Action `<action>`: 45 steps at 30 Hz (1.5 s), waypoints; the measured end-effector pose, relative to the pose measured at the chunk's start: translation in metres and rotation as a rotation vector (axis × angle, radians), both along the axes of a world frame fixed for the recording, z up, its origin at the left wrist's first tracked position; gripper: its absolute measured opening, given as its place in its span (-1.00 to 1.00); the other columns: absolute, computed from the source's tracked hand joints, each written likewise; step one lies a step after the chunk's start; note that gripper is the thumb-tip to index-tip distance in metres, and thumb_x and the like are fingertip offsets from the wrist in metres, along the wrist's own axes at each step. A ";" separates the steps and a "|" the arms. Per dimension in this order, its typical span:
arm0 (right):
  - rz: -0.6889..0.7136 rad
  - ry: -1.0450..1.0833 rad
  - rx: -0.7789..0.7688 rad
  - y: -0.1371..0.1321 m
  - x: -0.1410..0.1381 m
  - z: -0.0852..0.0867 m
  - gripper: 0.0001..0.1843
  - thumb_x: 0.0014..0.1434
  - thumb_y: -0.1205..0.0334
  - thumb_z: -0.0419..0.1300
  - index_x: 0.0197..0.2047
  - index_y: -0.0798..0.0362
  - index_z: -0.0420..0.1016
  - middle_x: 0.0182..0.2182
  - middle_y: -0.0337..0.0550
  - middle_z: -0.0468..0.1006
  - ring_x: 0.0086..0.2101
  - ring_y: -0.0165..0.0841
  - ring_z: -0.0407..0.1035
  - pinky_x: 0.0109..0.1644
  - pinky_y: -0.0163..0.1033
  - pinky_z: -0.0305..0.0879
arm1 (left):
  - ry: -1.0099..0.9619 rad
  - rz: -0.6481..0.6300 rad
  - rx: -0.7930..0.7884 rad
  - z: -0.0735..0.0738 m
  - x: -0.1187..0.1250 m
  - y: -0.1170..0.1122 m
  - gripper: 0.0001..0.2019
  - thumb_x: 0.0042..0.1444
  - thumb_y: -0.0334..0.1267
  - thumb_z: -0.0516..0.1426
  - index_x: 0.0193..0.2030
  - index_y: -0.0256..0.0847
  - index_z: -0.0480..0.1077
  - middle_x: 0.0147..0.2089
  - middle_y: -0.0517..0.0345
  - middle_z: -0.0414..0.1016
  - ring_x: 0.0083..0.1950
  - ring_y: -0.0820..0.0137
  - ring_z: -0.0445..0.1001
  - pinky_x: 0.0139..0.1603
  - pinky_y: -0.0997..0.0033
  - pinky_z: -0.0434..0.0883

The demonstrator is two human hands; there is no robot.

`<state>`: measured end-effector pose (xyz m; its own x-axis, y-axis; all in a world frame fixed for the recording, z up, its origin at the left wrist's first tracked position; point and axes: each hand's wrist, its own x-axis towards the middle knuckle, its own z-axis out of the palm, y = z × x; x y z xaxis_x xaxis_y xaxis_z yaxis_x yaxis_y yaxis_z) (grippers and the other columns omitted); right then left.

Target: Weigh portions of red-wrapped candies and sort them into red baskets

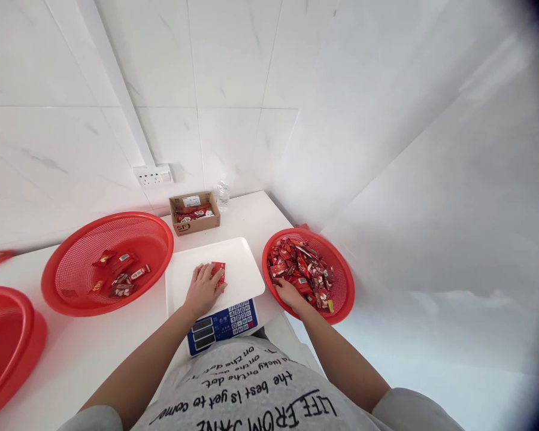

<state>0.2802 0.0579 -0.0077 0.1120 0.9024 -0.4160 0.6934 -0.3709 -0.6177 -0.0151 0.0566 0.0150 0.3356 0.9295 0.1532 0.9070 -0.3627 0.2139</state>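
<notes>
Loosely, the fingers [210,277] of the left hand [202,291] lay slightly apart on a red packet [220,269] that showed past their tips on the white scale tray [245,263], while the right hand [287,293], its grip impossible to tell, touched the heaped packets [303,269] in the red basket [344,299] alongside.

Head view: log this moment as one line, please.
left hand: flat on red packet, on scale pan | right hand: in packet pile, right basket, grip unclear | left basket: few packets
</notes>
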 end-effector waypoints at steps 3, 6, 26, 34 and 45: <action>0.022 -0.120 0.007 -0.001 0.008 0.005 -0.49 0.10 0.28 0.07 0.15 0.13 0.35 0.12 0.09 0.39 0.15 -0.12 0.20 0.22 -0.07 0.05 | -0.033 0.050 -0.013 0.000 -0.009 -0.009 -0.56 0.23 -0.07 -0.03 0.17 -0.18 0.30 0.28 -0.14 0.22 0.35 0.04 0.07 0.32 -0.12 0.02; 0.092 -0.397 0.022 -0.006 0.015 0.007 -0.42 0.11 0.25 0.09 0.23 0.04 0.25 0.23 0.07 0.22 0.27 -0.04 -0.07 0.29 0.06 -0.14 | -0.123 0.097 -0.005 -0.001 -0.021 -0.028 -0.56 0.25 -0.07 -0.07 0.21 -0.13 0.24 0.31 -0.09 0.18 0.37 0.08 0.03 0.31 -0.14 0.04; 0.563 -0.610 -0.075 -0.004 0.017 0.027 -0.56 0.19 0.23 0.02 0.13 -0.03 0.39 0.06 0.06 0.43 0.00 -0.12 0.29 -0.01 -0.13 0.13 | -0.198 0.170 0.003 -0.013 -0.050 -0.064 -0.71 0.21 -0.20 -0.02 -0.03 -0.15 0.43 0.17 -0.10 0.34 0.32 0.00 0.12 0.23 -0.19 0.18; 0.478 -0.642 -0.034 -0.010 0.021 0.022 -0.66 0.16 0.27 0.03 -0.04 0.01 0.50 -0.03 0.02 0.49 0.02 -0.13 0.25 0.00 -0.12 0.09 | -0.218 0.172 0.052 -0.018 -0.056 -0.057 -0.69 0.21 -0.19 -0.05 -0.04 -0.16 0.44 0.12 -0.12 0.37 0.29 0.03 0.15 0.20 -0.16 0.24; 0.327 -0.503 0.063 -0.006 0.028 0.025 -0.81 0.13 0.30 0.04 -0.22 0.04 0.45 -0.24 -0.10 0.53 -0.22 -0.30 0.36 -0.18 -0.28 0.15 | -0.331 0.190 0.112 -0.008 -0.055 -0.067 -0.70 0.22 -0.13 -0.04 -0.05 -0.14 0.43 0.11 -0.07 0.38 0.30 0.06 0.16 0.20 -0.12 0.28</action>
<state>0.3079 0.0523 0.0173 -0.0060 0.9446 -0.3283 0.9782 -0.0626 -0.1979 -0.0702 -0.0102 0.0072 0.0746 0.9415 0.3287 0.8488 -0.2330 0.4746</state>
